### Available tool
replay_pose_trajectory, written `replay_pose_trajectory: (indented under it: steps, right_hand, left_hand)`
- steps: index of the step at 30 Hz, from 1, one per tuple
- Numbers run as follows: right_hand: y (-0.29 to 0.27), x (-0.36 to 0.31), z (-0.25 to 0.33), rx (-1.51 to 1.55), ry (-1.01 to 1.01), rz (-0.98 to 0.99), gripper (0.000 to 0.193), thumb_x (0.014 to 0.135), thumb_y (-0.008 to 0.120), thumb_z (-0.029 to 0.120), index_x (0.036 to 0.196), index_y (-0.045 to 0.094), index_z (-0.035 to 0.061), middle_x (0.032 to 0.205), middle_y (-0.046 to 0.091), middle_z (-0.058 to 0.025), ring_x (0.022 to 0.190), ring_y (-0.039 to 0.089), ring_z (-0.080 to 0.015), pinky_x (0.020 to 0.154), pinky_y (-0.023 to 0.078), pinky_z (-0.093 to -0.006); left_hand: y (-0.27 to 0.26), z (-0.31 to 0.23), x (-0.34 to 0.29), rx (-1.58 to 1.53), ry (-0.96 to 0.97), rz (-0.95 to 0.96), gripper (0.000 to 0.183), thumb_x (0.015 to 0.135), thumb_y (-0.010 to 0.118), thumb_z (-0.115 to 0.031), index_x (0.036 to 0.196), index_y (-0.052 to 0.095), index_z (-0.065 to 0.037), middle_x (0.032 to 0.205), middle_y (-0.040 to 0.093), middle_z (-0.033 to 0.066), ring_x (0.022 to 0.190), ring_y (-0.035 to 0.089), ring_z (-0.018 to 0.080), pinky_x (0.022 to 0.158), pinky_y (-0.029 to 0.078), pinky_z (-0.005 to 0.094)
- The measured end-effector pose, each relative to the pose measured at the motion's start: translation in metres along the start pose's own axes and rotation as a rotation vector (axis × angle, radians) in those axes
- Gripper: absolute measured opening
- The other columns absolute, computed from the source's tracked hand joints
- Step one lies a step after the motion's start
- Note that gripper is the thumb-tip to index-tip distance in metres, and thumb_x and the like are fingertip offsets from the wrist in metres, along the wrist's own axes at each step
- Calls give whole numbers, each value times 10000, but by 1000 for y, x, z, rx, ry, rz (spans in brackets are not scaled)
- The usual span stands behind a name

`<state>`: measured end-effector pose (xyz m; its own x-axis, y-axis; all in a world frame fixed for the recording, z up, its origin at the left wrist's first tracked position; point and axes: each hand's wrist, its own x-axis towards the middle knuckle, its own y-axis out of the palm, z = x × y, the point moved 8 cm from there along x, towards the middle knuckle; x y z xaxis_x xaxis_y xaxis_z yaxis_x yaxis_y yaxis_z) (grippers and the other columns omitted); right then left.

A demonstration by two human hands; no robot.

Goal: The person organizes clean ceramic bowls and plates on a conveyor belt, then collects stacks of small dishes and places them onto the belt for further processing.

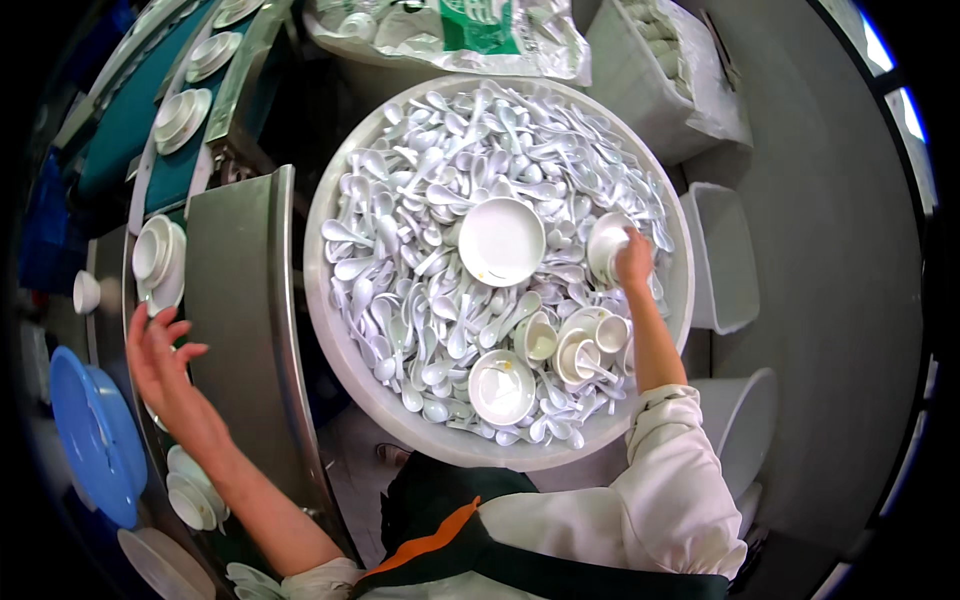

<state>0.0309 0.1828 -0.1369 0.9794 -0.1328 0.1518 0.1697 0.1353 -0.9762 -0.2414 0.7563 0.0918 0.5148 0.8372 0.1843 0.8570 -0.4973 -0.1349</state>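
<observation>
My left hand (pixel 168 375) is over the conveyor at the left, fingers spread and holding nothing. Its fingertips come close to the lower edge of a stacked set of white dishes (pixel 158 262); whether they touch is unclear. At the right side of a large round tub (pixel 322 330), the fingers of my right hand (pixel 634 262) are closed on the edge of a white bowl (pixel 606 246). Heaped white spoons (pixel 440 260) fill the tub under it. On the spoons lie a white plate (pixel 502 240), a smaller soiled dish (pixel 501 388) and several cups and bowls (pixel 580 345).
More dish sets ride the green conveyor belt (pixel 172 180), beside a steel ledge (pixel 240 270). Blue basins (pixel 95 435) stand at the far left. Beyond the tub are a plastic bag (pixel 450 40) and a lined white bin (pixel 650 90). White containers (pixel 725 260) stand at the right.
</observation>
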Motion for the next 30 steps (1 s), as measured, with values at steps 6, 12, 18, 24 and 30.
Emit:
replay_pose_trajectory:
  steps: [6,12,18,24,30]
  right_hand:
    - [34,-3,-104,-269,31,318,198,687,533,154,874,571,102,829,607,-131,815,572,-319,672,453,-429]
    - [18,2,-79,-344,-201,176,216,725,525,160,906,582,58,849,600,-144,799,583,-311,695,467,-407]
    - [-133,-74,177,704,-399,386,234,709,489,52,926,531,-24,650,576,-149,503,572,-201,433,473,-315]
    - [-161,-264,502,989,-1012,923,355,734,524,54,1079,470,-11,699,579,-133,515,569,-157,442,492,-261]
    - [-85,-336,676,1010,-973,992,389,692,523,41,1060,472,-73,673,595,-165,520,612,-229,450,514,-292]
  left_hand:
    - [91,-8,-120,-37,67,646,270,773,558,-30,1034,494,-11,866,571,92,734,562,139,600,444,243]
    - [46,-18,-169,20,242,586,251,773,575,-90,995,477,-24,831,558,95,691,569,186,598,461,283]
    - [-32,-16,-223,-39,98,432,216,786,568,-89,981,500,-27,779,566,76,678,563,141,555,440,244]
    - [-107,-3,-268,-36,-82,356,219,790,563,-95,996,518,-35,796,586,62,694,558,113,585,435,223]
    - [-184,32,-322,37,-367,69,214,792,554,-97,995,529,-34,847,585,73,772,559,120,664,440,234]
